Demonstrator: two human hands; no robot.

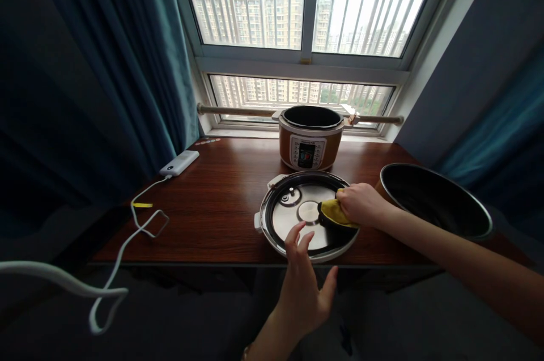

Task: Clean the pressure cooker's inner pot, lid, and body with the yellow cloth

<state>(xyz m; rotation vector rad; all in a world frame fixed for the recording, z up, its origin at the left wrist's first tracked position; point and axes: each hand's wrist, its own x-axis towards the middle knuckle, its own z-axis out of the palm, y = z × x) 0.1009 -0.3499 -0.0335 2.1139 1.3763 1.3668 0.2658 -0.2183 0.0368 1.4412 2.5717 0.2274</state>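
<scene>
Gripped in my right hand (361,203) is a yellow cloth (334,212), which lies against the inner face of a round pressure cooker lid (280,222). The lid rests upside down on the table, showing its metal plate, a small valve and a black ring. My left hand (304,287) hovers at the lid's near edge, fingers spread and holding nothing; whether a fingertip touches the rim I cannot tell. Behind the lid stands the brown electric pressure cooker (289,143), its top uncovered and its front panel facing me.
A large black inner pot (429,196) sits at the right, beneath my right forearm's line. On the left, a white power bank (179,164) has a white cable (123,250) running toward me. The brown wooden table (216,202) ends just before the lid; a barred window is behind.
</scene>
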